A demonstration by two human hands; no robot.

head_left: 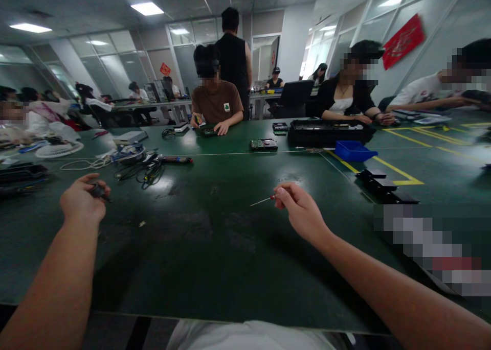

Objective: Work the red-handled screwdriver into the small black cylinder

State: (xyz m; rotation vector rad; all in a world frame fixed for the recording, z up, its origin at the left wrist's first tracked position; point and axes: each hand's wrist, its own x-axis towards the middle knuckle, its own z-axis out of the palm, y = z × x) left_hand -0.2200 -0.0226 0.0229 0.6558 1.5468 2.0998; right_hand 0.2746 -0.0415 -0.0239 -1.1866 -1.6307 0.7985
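My right hand point(301, 209) pinches a screwdriver point(271, 197) above the table point(215, 268), and my left hand point(83, 200) is clamped round a dark object point(97, 190) (too blurred to name).

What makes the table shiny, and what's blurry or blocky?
In the head view, pale glare spots the green table, likely from the ceiling lights; a soft shadow lies beside the right arm; square blocks hide something at lower right; the dark item in the left hand is too unclear to name.
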